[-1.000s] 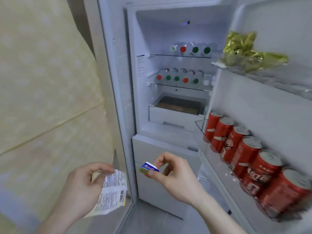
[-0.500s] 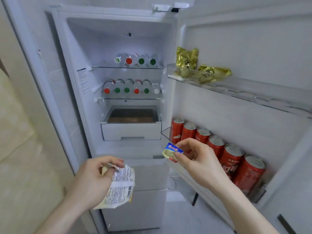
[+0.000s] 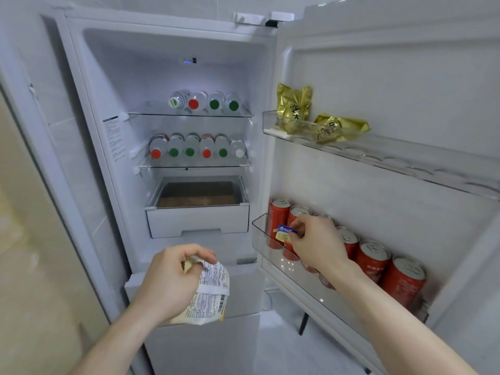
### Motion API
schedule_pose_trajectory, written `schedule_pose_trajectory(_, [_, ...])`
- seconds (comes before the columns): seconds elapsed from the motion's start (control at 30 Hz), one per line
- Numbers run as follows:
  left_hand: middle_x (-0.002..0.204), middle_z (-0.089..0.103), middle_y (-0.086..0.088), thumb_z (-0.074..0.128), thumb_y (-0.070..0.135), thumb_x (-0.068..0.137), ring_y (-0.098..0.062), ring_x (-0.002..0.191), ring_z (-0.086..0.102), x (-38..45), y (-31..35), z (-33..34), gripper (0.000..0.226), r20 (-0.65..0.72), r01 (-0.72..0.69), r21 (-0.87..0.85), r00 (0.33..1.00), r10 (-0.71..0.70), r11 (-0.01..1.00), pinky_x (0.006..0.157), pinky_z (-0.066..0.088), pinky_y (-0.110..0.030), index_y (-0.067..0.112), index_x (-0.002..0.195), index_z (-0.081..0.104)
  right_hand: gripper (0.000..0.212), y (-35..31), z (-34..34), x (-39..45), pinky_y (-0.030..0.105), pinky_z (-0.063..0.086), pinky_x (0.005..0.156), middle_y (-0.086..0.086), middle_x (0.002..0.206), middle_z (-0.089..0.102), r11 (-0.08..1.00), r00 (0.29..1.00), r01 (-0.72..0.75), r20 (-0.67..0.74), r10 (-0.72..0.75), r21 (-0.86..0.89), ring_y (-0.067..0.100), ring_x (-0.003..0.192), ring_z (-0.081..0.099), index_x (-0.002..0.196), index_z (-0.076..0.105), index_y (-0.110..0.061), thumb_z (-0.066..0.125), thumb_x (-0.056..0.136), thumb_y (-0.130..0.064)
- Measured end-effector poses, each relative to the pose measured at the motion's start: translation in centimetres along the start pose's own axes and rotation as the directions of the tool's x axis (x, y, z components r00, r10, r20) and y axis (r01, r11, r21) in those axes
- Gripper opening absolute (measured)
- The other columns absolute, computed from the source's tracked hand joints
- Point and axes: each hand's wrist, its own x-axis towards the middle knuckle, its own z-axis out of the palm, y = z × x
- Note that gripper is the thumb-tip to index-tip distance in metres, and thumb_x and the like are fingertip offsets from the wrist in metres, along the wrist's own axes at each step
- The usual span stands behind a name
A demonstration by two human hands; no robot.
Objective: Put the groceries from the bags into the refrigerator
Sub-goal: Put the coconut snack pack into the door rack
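the refrigerator (image 3: 89, 109) stood open, its white plastic walls smooth and matte, the inner compartment lit cool. 2 thin glass shelves crossed it: the upper glass shelf (image 3: 189, 115) carried 4 clear bottles (image 3: 205, 102) lying on their sides, round caps facing out, 1 red and the others green; the lower glass shelf (image 3: 193, 166) carried 6 more bottles (image 3: 194, 147) laid the same way, with red, green and 1 white cap. below sat a boxy white drawer (image 3: 197, 221), its top showing a dark brownish inside.

on the open door, a clear plastic upper bin (image 3: 392, 155) held 2 crinkled, shiny gold foil packets (image 3: 293, 104), 1 upright and 1 leaning on its side. the clear lower door bin (image 3: 259, 239) held a row of glossy red cans (image 3: 372, 257) with dull silver tops, standing upright and close together.

the right hand (image 3: 318, 243) pinched a small cheese portion (image 3: 285, 234) between thumb and fingertips: a flat little wedge, pale yellow foil with a blue printed label. it was held over the near end of the lower door bin, right in front of the first 2 cans; whether it touched them could not be told.

the left hand (image 3: 167, 282) gripped a soft, crumpled packet (image 3: 211, 290) in front of the lower fridge body, fingers curled round its top. the packet was pale yellow film, with a white printed panel and a barcode.
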Motion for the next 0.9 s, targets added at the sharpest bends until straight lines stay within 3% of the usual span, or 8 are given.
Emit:
schedule_pose_trajectory(0.1, [0.095,0.071,0.034,0.060,0.001,0.091,0.010,0.094,0.064,0.7,-0.2,-0.1,0.043,-0.002,0.000,0.004,1.000,0.000,1.000,0.071,0.039,-0.001,0.039,0.077,0.073,0.006,-0.2,1.1,1.2,0.035,0.059,0.066,-0.008,0.073,0.073,0.998,0.996,-0.032,0.083,0.036,-0.046,0.010,0.066,0.068,0.091,0.067,-0.032,0.067,0.087,-0.027])
schedule_pose_trajectory(0.27, [0.096,0.071,0.034,0.060,0.000,0.092,0.009,0.098,0.064,1.3,-0.7,-0.3,0.045,-0.006,0.015,0.001,1.000,-0.015,1.000,0.077,0.041,-0.007,0.041,0.079,0.073,0.012,-0.1,2.0,2.3,0.035,0.059,0.070,0.000,0.084,0.074,0.987,0.978,-0.026,0.201,0.058,-0.160,0.024,0.080,0.069,0.089,0.076,-0.021,0.065,0.085,-0.024])
schedule_pose_trajectory(0.43, [0.096,0.071,0.034,0.060,-0.001,0.091,0.008,0.097,0.064,1.8,-0.6,-0.5,0.048,-0.013,0.026,0.004,1.000,-0.025,1.000,0.076,0.041,-0.004,0.044,0.078,0.072,0.013,-0.2,1.9,2.6,0.037,0.061,0.073,-0.001,0.090,0.075,0.954,0.953,0.015,0.293,0.077,-0.301,0.022,0.082,0.069,0.089,0.079,-0.022,0.067,0.083,-0.023])
schedule_pose_trajectory(0.57, [0.096,0.070,0.036,0.060,0.001,0.091,-0.004,0.089,0.067,1.9,-0.1,-0.7,0.047,-0.014,0.020,0.027,1.000,-0.019,0.999,0.079,0.050,-0.018,0.045,0.080,0.072,0.020,-0.5,1.8,2.6,0.036,0.060,0.074,-0.001,0.096,0.074,0.939,0.944,0.041,0.321,0.076,-0.342,0.022,0.086,0.070,0.096,0.077,-0.022,0.062,0.084,-0.018])
schedule_pose_trajectory(0.67, [0.096,0.070,0.036,0.060,0.003,0.091,-0.010,0.087,0.067,2.0,0.5,-1.1,0.045,-0.011,0.007,0.051,1.000,-0.007,0.999,0.082,0.052,-0.025,0.046,0.081,0.071,0.017,-0.8,1.1,1.9,0.036,0.060,0.075,0.000,0.097,0.074,0.941,0.941,0.050,0.332,0.067,-0.333,0.023,0.088,0.071,0.100,0.077,-0.022,0.064,0.088,-0.021])
schedule_pose_trajectory(0.77, [0.093,0.074,0.023,0.060,0.008,0.090,-0.013,0.088,0.068,2.4,1.6,-1.7,0.041,-0.007,-0.012,0.057,1.000,0.013,0.998,0.086,0.055,-0.035,0.047,0.086,0.072,0.027,-1.6,-0.2,0.5,0.038,0.061,0.081,-0.003,0.108,0.074,0.945,0.950,0.078,0.310,0.025,-0.318,0.021,0.096,0.071,0.115,0.073,-0.027,0.063,0.090,-0.023])
schedule_pose_trajectory(0.83, [0.095,0.074,0.022,0.061,0.010,0.091,-0.013,0.083,0.068,2.9,2.6,-2.3,0.039,-0.014,-0.008,0.036,1.000,0.008,0.999,0.083,0.056,-0.037,0.047,0.088,0.072,0.031,-2.6,-1.6,-0.7,0.036,0.058,0.084,-0.010,0.112,0.072,0.959,0.960,0.132,0.274,-0.061,-0.252,0.018,0.103,0.069,0.122,0.067,-0.034,0.061,0.093,-0.026])
schedule_pose_trajectory(0.9, [0.100,0.073,0.020,0.061,0.011,0.092,-0.020,0.077,0.069,3.6,3.8,-2.8,0.036,-0.007,0.005,-0.048,1.000,-0.005,0.999,0.077,0.059,-0.041,0.044,0.092,0.073,0.032,-4.2,-3.3,-2.1,0.031,0.057,0.081,-0.017,0.108,0.068,0.964,0.944,0.237,0.265,-0.199,-0.120,0.010,0.098,0.066,0.125,0.064,-0.038,0.063,0.093,-0.030])
